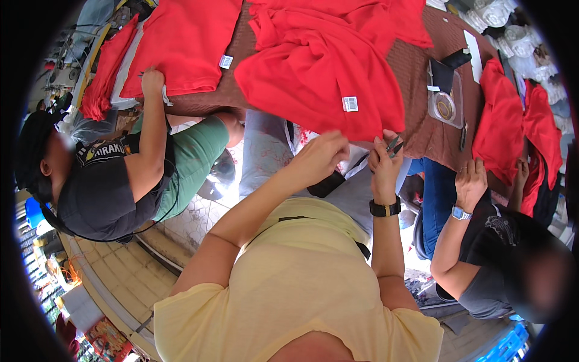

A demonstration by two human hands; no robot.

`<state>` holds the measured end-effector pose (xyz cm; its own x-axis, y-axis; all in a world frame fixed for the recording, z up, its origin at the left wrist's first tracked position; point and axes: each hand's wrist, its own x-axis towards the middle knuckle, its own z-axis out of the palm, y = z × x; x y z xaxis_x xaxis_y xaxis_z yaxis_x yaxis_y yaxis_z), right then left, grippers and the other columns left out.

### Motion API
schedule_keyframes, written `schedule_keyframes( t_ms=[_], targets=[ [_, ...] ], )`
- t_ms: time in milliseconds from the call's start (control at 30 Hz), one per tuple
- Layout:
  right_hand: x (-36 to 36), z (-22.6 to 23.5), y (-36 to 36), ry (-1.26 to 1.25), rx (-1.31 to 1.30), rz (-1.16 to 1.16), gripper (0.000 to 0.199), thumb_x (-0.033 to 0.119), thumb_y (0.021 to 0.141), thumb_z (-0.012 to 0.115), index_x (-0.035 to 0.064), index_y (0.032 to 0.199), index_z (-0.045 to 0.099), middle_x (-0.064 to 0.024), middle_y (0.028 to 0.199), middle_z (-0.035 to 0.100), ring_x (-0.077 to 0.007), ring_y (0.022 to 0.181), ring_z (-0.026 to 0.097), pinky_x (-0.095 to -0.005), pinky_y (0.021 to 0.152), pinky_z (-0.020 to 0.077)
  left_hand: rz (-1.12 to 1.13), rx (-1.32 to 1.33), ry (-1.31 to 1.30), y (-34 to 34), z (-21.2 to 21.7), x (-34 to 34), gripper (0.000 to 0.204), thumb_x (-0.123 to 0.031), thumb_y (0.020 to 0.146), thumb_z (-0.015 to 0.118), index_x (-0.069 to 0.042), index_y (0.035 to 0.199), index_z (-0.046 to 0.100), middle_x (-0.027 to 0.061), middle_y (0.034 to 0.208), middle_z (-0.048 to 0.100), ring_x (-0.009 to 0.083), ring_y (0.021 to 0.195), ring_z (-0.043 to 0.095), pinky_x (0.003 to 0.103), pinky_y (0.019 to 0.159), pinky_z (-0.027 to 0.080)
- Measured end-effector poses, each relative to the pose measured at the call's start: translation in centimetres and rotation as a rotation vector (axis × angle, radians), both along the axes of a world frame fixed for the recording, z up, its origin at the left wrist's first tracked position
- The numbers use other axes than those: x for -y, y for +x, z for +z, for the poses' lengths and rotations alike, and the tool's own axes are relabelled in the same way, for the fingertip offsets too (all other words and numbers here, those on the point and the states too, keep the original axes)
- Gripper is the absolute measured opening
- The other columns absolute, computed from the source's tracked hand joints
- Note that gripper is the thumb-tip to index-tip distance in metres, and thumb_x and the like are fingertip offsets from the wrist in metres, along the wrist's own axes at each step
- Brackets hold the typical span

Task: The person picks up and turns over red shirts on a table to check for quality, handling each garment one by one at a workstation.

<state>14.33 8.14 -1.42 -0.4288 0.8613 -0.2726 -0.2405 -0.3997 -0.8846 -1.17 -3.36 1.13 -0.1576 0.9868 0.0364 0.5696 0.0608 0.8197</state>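
Note:
A red garment (338,78) lies bunched on the table in front of me, its near edge hanging over the side. It carries a small white label (350,104) printed with bars. My right hand (382,172) is closed around a pair of thread snips (394,146), dark blades pointing up and right. The right fingertips are at the garment's lower corner; whether they also pinch the cloth, I cannot tell. My left hand (322,158) hovers just below the near edge, fingers pressed together. Anything between those fingertips is too small to make out.
The table has a brown cloth (416,90). A clear plastic box (445,99) with a ring-shaped item stands at right. Co-workers sit on both sides: one hand (153,81) rests on a red garment (181,45) at left, another hand (470,181) touches red cloth (496,130) at right.

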Motion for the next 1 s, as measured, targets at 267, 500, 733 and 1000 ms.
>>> schedule_keyframes(
  t_ms=[267,500,733,1000],
  targets=[
    [0.0,1.1,0.6,0.047,0.008,0.04,0.031,0.003,0.098,0.056,0.005,0.129,0.059,0.0077,0.066,0.042,-0.0002,0.047,0.028,-0.0207,0.043,0.0197,0.347,-0.428,0.304,-1.0,-1.7,-1.4,0.036,-0.001,0.065,0.073,-0.009,0.096,0.058,0.0103,0.1,0.054,0.0323,0.097,0.051,0.043,0.083,0.038],
    [0.4,1.2,0.9,0.162,0.1,0.069,0.034,0.004,0.093,0.064,0.0015,0.127,0.062,0.0075,0.07,0.049,0.0002,0.053,0.036,-0.0187,0.048,0.0268,0.314,-0.345,0.501,-2.7,-1.8,0.4,0.028,0.001,0.065,0.073,-0.007,0.088,0.059,0.0097,0.093,0.057,0.0307,0.087,0.055,0.039,0.075,0.042],
    [0.5,0.3,0.8,0.362,0.301,0.045,0.04,0.004,0.084,0.073,0.0024,0.122,0.064,-0.0035,0.106,0.063,-0.0124,0.096,0.054,-0.0282,0.088,0.0436,0.416,-0.255,1.468,0.6,11.8,5.0,0.048,-0.05,0.091,0.063,-0.017,0.125,0.06,0.0014,0.101,0.06,0.0217,0.089,0.056,0.037,0.076,0.044],
    [0.4,-1.3,0.3,0.377,0.332,-0.013,0.037,0.004,0.083,0.074,0.0034,0.119,0.064,-0.0027,0.11,0.061,-0.0135,0.1,0.052,-0.0282,0.091,0.0416,-0.133,0.008,1.695,0.7,25.6,6.8,0.024,-0.023,0.09,0.068,-0.01,0.105,0.054,-0.0035,0.095,0.052,0.0127,0.091,0.051,0.031,0.085,0.04]
  ],
)
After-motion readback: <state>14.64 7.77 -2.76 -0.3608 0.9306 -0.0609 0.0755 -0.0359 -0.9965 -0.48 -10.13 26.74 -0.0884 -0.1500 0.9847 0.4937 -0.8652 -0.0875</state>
